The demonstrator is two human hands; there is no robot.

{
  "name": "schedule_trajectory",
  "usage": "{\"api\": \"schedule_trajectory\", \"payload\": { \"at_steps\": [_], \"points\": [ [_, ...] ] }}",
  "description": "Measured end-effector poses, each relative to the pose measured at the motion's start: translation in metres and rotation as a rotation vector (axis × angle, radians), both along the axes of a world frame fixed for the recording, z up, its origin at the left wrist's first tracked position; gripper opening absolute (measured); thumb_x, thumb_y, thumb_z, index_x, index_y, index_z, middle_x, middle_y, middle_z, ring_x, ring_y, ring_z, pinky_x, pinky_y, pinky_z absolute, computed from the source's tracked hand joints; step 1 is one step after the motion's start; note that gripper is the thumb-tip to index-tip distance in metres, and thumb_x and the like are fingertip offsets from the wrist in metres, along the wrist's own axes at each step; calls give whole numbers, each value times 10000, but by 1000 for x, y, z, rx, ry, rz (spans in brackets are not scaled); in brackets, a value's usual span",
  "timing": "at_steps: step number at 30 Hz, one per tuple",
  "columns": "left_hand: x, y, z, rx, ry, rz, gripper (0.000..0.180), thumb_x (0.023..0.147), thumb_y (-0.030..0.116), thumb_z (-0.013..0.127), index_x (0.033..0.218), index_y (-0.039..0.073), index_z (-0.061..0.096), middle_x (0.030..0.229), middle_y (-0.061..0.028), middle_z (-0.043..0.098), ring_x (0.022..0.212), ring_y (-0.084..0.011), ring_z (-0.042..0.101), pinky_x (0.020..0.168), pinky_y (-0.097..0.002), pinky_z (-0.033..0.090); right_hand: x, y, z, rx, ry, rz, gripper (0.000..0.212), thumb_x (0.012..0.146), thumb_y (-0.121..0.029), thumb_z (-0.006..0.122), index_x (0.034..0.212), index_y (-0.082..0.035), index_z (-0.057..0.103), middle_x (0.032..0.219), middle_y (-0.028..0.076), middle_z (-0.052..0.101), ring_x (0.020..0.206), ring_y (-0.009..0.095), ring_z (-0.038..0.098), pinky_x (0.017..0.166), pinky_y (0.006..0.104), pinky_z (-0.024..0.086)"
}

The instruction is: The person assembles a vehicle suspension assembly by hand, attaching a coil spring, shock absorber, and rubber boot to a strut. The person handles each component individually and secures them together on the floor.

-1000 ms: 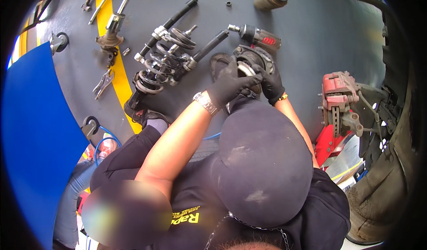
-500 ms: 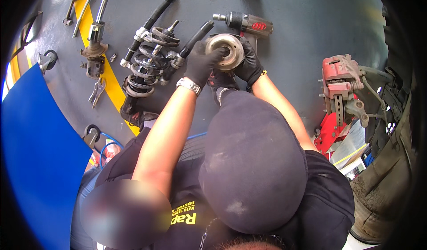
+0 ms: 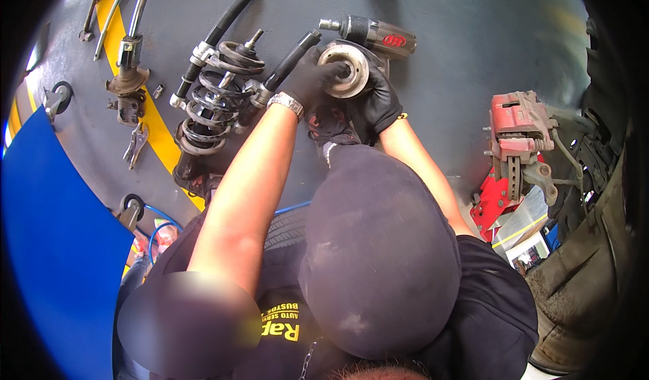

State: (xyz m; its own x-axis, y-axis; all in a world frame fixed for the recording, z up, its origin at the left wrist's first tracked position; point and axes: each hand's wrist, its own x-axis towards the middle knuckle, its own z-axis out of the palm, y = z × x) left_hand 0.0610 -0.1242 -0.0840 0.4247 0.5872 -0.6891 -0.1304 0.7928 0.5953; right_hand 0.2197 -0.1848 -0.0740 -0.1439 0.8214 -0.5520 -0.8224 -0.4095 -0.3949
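Both my hands wear black gloves and close around a round silver metal disc with a centre hole (image 3: 343, 69), held just above the grey floor. My left hand (image 3: 307, 79), with a metal watch at the wrist, grips the disc's left rim. Under and to the right of the disc, my right hand (image 3: 380, 99) supports it. The cap on my head (image 3: 378, 245) fills the lower middle and hides part of my forearms.
A black impact wrench (image 3: 375, 35) lies just beyond the disc. A coil spring strut (image 3: 216, 93) and a black shock rod (image 3: 292, 57) lie to the left. Pliers (image 3: 135, 143) rest by a yellow floor line (image 3: 152, 120). A red brake caliper (image 3: 517, 133) hangs at the right, a blue panel (image 3: 54, 258) at the left.
Both hands have moved farther from me with the disc, toward the impact wrench. The disc's face, hidden under my gloves at first, now shows.
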Motion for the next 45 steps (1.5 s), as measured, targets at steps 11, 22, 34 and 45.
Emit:
{"api": "schedule_trajectory", "payload": {
  "at_steps": [11,22,34,45],
  "points": [
    [-61,27,50,-1202,-1416,588,453,939,1,608,1379,76,526,1298,-119,613,1134,-265,646,900,-340,634,13,42,126,287,-80,298,705,1084,-410,504,1613,-8,269,1525,155,501,1344,255,555,1126,466,450],
    [-112,27,69,109,-457,384,451,1059,362,486,1383,50,519,1306,-160,613,1191,-322,609,1020,-476,517,-38,81,159,265,-172,319,293,1033,-143,636,1298,-18,626,1236,93,684,1152,203,663,1019,381,533],
    [-123,14,66,30,-496,391,474,995,383,615,1356,86,537,1256,-143,638,1129,-341,656,848,-521,584,-2,138,59,459,-1395,560,236,951,-196,632,1119,-59,726,1117,139,738,1029,261,717,937,388,555],
    [-136,-16,79,62,-566,516,612,1026,482,528,1527,143,433,1485,-75,540,1359,-279,530,1177,-462,406,-42,179,-4,424,-1680,772,384,967,-301,636,1279,-82,687,1201,192,728,1093,321,719,921,419,574]
  ]
}}
